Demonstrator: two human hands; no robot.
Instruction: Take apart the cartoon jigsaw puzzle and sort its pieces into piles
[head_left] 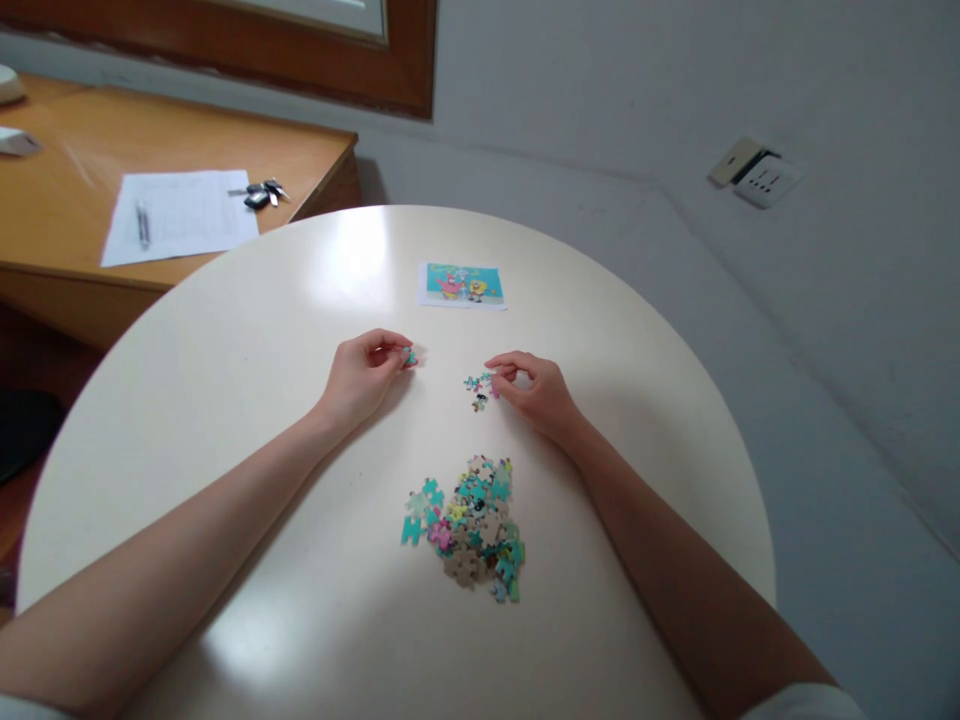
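Observation:
On the left of the table's middle, my left hand (367,370) pinches a small teal jigsaw piece (410,357) between thumb and fingertips. My right hand (536,390) is closed at the fingertips on a pink jigsaw piece (494,386), beside a few small loose pieces (472,383). A dark and yellowish piece (480,402) lies just below those. Nearer to me is a heaped pile of jigsaw pieces (480,525) in teal, pink, yellow and greyish brown. Beyond both hands lies a reference picture (465,285) with cartoon figures on a teal ground.
The round white table (247,400) fills most of the view. At its far left, a wooden desk (300,140) carries paper sheets (195,215), a pen (143,225) and keys (259,194). A wall socket (766,180) is at the right.

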